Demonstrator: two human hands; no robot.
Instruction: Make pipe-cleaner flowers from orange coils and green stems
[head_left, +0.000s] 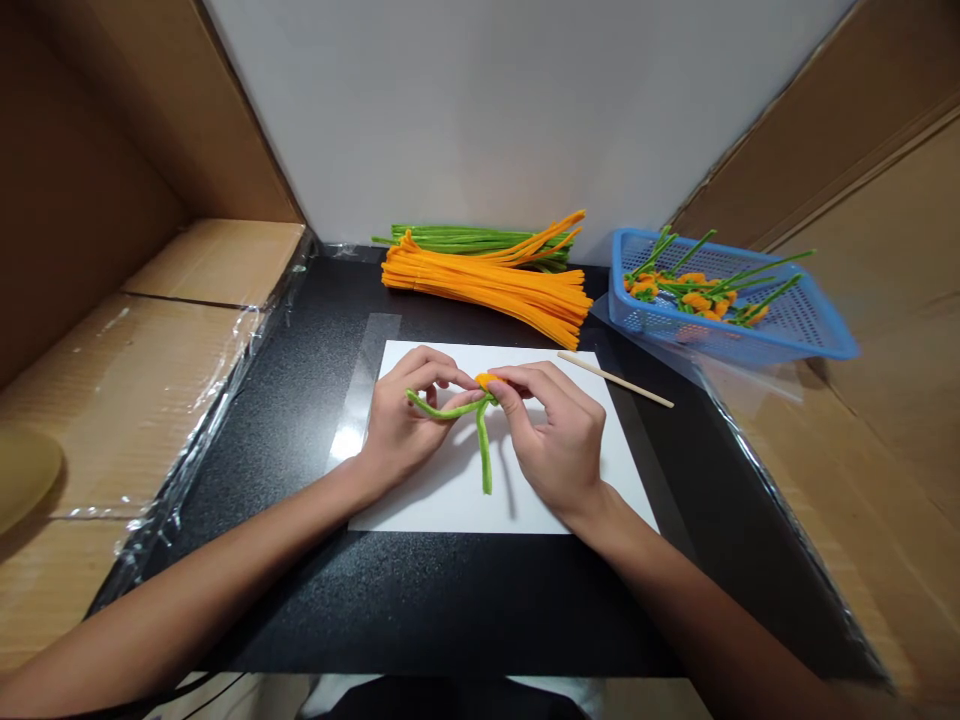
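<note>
Both hands meet over the middle of the white paper sheet [450,505], which lies on the black mat [375,600].

Left hand [405,420]: fingers curled, thumb and forefinger pinched on the green pipe cleaner [484,450] where it joins the orange bud [487,380]. Right hand [555,435]: closed the same way, fingertips pinching the bud from the 3 o'clock side. So the piece is held between both hands, just above the paper. One green tail hangs down toward 6 o'clock; another bends off toward 9 o'clock under the left fingers.

Judgement: the step in hand looks like wrapping or twisting the green stem around the base of the orange coil. The wrap point itself is hidden by the fingertips, so I can't tell how tight it is.

Next move likely calls for one hand holding the bud fixed while the other turns the loose green tail close against it; a loose pinch could let the coil unwind.

Around it:
- wooden stick [615,379] at 2 o'clock, half on the paper, untouched
- orange pipe cleaner bundle [487,285] at 12 o'clock, green pipe cleaner bundle [465,238] just behind it
- blue basket [825,345] at 2 o'clock, holding finished flowers [697,290]
- cardboard walls [90,180] at both sides
</note>
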